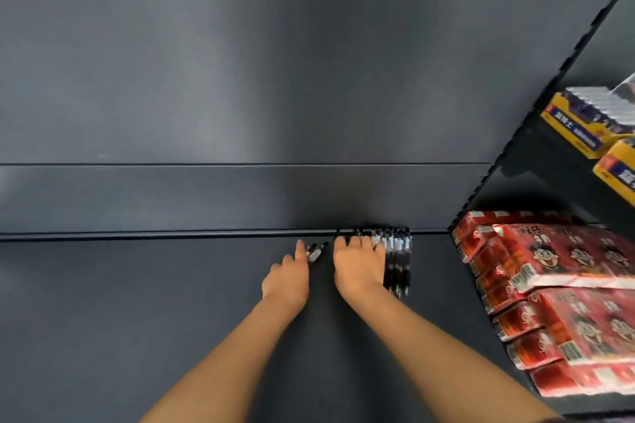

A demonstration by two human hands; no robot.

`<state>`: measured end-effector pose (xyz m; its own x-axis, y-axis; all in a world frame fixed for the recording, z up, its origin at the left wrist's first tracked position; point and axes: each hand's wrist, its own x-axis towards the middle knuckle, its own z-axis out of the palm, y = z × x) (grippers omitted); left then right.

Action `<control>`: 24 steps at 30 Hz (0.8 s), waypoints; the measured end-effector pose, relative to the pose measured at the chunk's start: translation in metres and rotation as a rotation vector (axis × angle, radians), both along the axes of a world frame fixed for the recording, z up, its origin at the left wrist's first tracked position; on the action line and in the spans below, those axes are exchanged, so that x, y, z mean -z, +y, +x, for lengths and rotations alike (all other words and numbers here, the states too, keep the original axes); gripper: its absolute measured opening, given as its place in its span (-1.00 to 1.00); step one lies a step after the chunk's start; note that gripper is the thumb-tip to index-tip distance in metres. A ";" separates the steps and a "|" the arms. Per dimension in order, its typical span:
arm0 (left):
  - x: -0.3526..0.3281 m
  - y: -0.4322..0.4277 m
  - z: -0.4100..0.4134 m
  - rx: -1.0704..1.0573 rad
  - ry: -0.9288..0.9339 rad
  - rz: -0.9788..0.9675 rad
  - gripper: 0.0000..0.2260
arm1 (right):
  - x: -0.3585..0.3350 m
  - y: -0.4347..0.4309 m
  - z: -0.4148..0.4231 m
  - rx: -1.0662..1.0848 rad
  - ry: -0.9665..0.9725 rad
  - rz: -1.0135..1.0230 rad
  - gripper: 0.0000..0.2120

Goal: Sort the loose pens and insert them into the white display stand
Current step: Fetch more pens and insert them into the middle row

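Right grip (359, 264) laid flat, fingers spread over a row of pens (398, 261) lined up against the back ledge of the shelf (171, 319); nothing clasped. Left grip (288, 271) reaching at stray pens (316, 252) just beside its fingertips; hold unclear through blur. Risks: nudging the row askew, rolling strays away. White stand out of view.
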<state>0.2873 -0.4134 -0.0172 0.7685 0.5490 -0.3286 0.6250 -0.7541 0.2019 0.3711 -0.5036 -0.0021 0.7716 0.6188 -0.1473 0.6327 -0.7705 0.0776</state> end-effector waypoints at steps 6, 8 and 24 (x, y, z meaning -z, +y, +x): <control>-0.003 -0.001 -0.004 -0.138 -0.125 -0.141 -0.79 | 0.005 0.001 -0.005 -0.068 0.019 0.054 -0.70; -0.004 0.000 -0.008 -0.222 -0.188 -0.235 -0.82 | 0.001 0.002 -0.003 -0.073 -0.003 0.086 -0.86; -0.061 0.024 -0.079 -0.630 -1.057 -0.913 -0.84 | -0.061 0.072 -0.059 -0.035 0.739 0.896 -0.91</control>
